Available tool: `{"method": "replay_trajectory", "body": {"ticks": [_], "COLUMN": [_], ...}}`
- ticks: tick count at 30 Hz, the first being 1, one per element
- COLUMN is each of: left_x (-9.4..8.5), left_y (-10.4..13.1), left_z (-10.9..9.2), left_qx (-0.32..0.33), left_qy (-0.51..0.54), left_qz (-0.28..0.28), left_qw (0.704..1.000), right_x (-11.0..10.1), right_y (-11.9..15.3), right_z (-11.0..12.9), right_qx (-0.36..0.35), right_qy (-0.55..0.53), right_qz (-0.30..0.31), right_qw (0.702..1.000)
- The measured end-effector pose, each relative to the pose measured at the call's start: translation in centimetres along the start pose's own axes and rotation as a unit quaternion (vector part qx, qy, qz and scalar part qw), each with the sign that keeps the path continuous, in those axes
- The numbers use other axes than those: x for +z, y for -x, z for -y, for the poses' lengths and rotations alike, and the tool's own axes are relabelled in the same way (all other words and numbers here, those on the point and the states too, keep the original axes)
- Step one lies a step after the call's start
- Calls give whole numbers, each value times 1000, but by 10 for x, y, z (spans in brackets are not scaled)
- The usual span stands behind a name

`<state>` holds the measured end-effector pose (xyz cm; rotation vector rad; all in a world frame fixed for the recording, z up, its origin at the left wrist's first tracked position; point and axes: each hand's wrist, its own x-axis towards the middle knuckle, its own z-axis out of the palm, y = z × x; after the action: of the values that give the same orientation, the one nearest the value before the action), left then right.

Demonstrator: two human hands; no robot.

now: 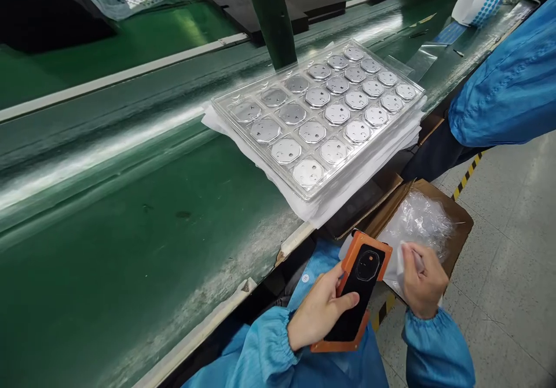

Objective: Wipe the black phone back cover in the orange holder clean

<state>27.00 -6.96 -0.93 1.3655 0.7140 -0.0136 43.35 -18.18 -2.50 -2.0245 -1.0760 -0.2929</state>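
Black phone back panel in its orange rectangular holder [357, 295] is being held low over the person's lap, just off the edge of the green bench [130, 249]. The left hand [319, 313] is gripping it from the side, fingers clamped on the orange frame and the thumb lying on the black face. The right hand [421, 281] is just beside the panel's upper end, its fingers pinched together on a small white wipe or film [402, 260]; which one, I cannot tell. For a good result, I think the left thumb should be staying away from the round camera opening [369, 262], and the holder should be kept steady. On the bench, well apart, a clear plastic tray of silver octagonal metal discs [321, 116] is resting on white sheets. An open cardboard box with clear bags [423, 220] is standing on the floor.
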Motion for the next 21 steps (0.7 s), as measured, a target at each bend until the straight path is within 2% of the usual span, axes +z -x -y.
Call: {"method": "replay_trajectory", "body": {"ticks": [2,4,6,9,11,14,15,18,19,21], "left_x": [0,0,-1,-3,-3,-2,-2,-4,-4,-4], "left_y": [0,-1,-2,-2,0,2,3,2,1,0], "left_z": [-2,-4,-4,-3,-2,-1,-1,0,0,-1], "left_qx": [-5,-9,-1,13,6,-5,-3,12,13,9], "left_qy": [8,17,32,41,17,-17,-15,23,35,58], "left_qz": [7,5,4,1,-8,-22,-22,-21,-21,-20], "left_qw": [1000,1000,999,999,1000,1000,1000,999,999,998], "right_x": [-1,1,4,5,6,10,12,14,15,15], "right_y": [-1,3,9,14,13,10,10,11,12,13], "right_z": [0,-1,-3,-2,1,2,1,-2,-1,1], "right_qx": [-22,-49,-31,15,-9,-53,-39,37,28,-51], "right_qy": [-23,-58,-65,-26,-22,-38,-28,30,28,-13], "right_qz": [11,73,115,87,62,74,65,-26,-32,27], "right_qw": [999,994,991,996,998,995,997,999,999,998]}}
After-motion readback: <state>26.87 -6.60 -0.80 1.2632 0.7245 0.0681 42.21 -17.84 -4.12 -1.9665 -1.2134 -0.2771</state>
